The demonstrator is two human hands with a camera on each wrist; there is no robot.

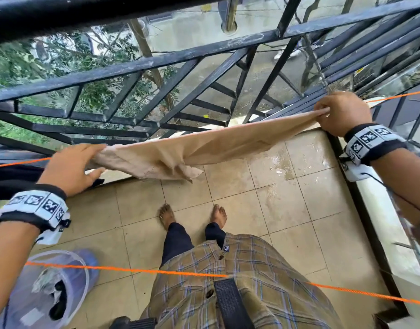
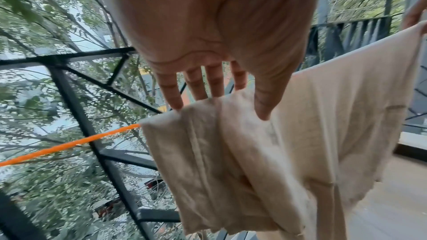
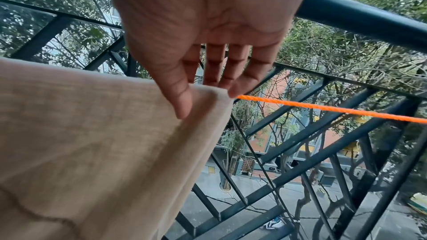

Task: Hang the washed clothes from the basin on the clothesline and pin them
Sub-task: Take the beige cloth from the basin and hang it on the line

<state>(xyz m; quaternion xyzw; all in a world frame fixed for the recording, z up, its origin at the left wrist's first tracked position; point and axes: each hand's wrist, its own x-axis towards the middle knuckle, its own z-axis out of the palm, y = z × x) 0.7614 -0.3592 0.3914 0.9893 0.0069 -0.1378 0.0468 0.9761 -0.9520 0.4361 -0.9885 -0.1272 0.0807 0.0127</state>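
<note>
A beige cloth [image 1: 216,146] hangs folded over the far orange clothesline [image 1: 394,97], stretched between both hands. My left hand [image 1: 100,160] holds its left end, fingers lying over the top and thumb below. The left wrist view shows this hand [image 2: 226,109] with fingertips behind the cloth [image 2: 231,161] and the thumb on its front, the clothesline [image 2: 69,143] running out leftwards. My right hand [image 1: 323,112] pinches the right corner. In the right wrist view, that hand [image 3: 203,98] pinches the cloth [image 3: 92,134] at the clothesline [image 3: 323,109]. The pale blue basin [image 1: 87,281] stands lower left, clothes inside.
A second orange line [image 1: 133,269] crosses close to my waist. The black metal railing [image 1: 156,60] stands just beyond the far line. A dark garment [image 1: 14,176] hangs at the left. Wet tiled floor [image 1: 287,162] lies below, with my bare feet on it.
</note>
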